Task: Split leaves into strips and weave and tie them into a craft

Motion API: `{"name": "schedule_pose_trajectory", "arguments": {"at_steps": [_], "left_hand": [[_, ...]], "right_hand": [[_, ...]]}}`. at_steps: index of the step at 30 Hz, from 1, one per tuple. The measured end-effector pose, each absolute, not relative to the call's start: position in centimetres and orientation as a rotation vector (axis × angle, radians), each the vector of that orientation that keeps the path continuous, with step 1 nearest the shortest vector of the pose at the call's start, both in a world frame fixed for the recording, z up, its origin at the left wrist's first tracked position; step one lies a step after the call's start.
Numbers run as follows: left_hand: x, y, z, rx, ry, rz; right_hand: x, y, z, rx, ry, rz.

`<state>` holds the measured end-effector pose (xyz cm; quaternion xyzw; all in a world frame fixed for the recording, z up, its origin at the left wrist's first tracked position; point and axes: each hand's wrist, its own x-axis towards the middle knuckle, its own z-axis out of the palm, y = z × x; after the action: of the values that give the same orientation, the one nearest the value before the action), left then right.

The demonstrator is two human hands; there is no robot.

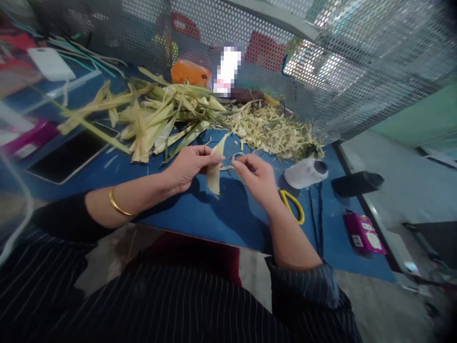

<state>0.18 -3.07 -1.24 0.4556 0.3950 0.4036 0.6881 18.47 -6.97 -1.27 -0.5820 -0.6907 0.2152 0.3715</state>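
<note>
My left hand pinches a pale, flat corn husk upright between thumb and fingers, above the blue table. Close by on the right, my right hand is closed on a thin husk strip that curls in a small loop. The strip runs toward the left fingers; whether it still joins the husk I cannot tell. Behind the left hand lies a heap of long dry husks. A pile of shredded husk scraps spreads behind the right hand.
Beside my right forearm lie yellow-handled scissors and a white roll. A purple box and a black cylinder are at the right edge. On the left lies a dark tablet. Perforated metal mesh stands behind the table.
</note>
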Motion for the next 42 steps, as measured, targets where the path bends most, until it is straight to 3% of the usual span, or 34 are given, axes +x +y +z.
{"name": "schedule_pose_trajectory", "arguments": {"at_steps": [2, 4, 11, 20, 30, 37, 42], "left_hand": [[0.3, -3.3, -1.4, 1.021, 0.861, 0.926], [0.3, -3.3, -1.4, 1.026, 0.831, 0.931], [-0.6, -2.7, -1.2, 1.28, 0.731, 0.743], [-0.1, -2.7, -1.7, 1.298, 0.778, 0.772], [0.0, -2.9, -2.1, 1.266, 0.812, 0.765], [-0.2, -2.5, -2.1, 1.032, 0.763, 0.628], [-0.1, -2.3, -2.4, 0.932, 0.77, 0.583]], "right_hand": [[17.2, -7.6, -1.5, -1.343, -1.773, 0.983], [16.2, -8.0, -1.9, -1.313, -1.708, 1.126], [16.8, -8.0, -1.7, -1.275, -1.454, 0.972], [16.8, -7.6, -2.4, -1.17, -1.16, 1.276], [16.7, -7.6, -2.9, -1.201, -1.215, 1.246], [16.8, -7.4, -2.8, -1.062, -1.058, 1.627], [16.8, -7.2, -3.1, -1.032, -1.026, 1.685]]}}
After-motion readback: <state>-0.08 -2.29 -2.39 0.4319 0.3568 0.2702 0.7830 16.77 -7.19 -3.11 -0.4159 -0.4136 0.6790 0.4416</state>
